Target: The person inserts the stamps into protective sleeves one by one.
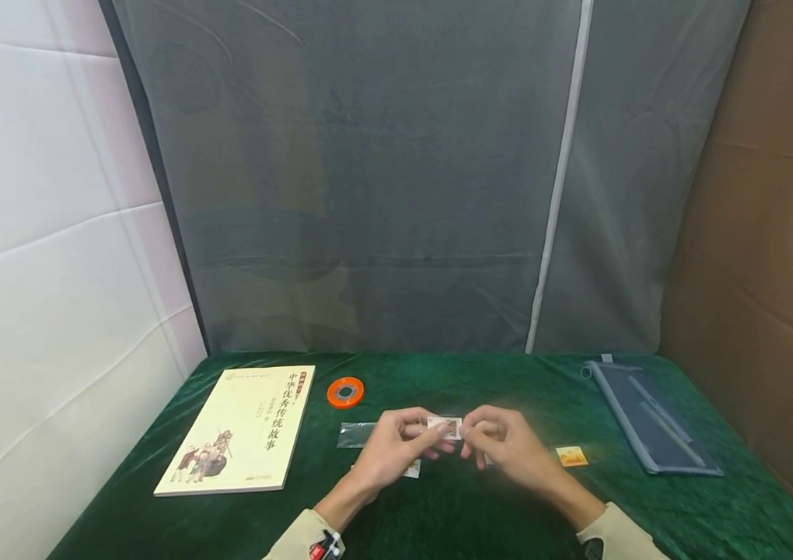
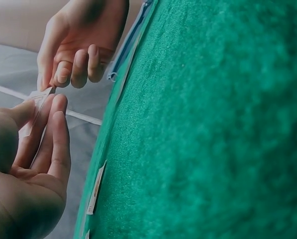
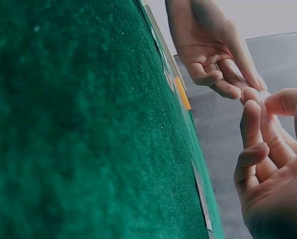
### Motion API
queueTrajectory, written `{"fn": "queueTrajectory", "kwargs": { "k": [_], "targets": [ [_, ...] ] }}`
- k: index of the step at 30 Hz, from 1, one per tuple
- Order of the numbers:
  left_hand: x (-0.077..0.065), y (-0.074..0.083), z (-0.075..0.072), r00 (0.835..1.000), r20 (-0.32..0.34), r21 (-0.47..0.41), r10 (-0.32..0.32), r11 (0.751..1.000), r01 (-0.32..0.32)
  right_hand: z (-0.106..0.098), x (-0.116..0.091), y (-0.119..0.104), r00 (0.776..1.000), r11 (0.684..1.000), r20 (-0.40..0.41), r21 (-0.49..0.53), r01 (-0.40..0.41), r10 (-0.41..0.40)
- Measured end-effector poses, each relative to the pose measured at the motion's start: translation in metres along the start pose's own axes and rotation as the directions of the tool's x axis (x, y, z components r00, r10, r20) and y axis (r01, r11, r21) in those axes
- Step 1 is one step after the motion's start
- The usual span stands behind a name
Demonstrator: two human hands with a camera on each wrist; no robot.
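Note:
A small stamp with a white border and a dark picture is held up over the green cloth between both hands. My left hand pinches it between thumb and fingers. From the other side, my right hand pinches its right edge with thumb and forefinger. In the left wrist view the stamp lies along the left fingers, with the right fingertips at its far corner. Partly hidden below the left hand, another pale stamp lies on the cloth.
A cream book lies at the left. Beyond the hands are an orange tape roll and a clear plastic sleeve. Right of the hands lie a yellow stamp and a blue zip pouch. Grey curtain hangs behind the table.

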State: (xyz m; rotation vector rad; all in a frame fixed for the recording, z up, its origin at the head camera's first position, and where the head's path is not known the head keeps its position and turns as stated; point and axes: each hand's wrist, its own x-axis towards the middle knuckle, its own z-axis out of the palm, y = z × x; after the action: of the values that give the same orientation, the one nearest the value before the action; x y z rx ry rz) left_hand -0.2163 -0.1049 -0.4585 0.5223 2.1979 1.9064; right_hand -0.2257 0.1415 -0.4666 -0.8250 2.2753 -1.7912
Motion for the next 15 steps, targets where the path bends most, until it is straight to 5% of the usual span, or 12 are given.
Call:
{"fn": "queueTrajectory", "kwargs": {
  "k": [15],
  "targets": [
    [0.0001,0.0003,0.0025,1.000,0.002,-0.011,0.007,1.000,-0.007,0.0001,0.0005,0.0009,1.000,1.000,0.012,-0.007,0.017,-0.017]
  ]
}}
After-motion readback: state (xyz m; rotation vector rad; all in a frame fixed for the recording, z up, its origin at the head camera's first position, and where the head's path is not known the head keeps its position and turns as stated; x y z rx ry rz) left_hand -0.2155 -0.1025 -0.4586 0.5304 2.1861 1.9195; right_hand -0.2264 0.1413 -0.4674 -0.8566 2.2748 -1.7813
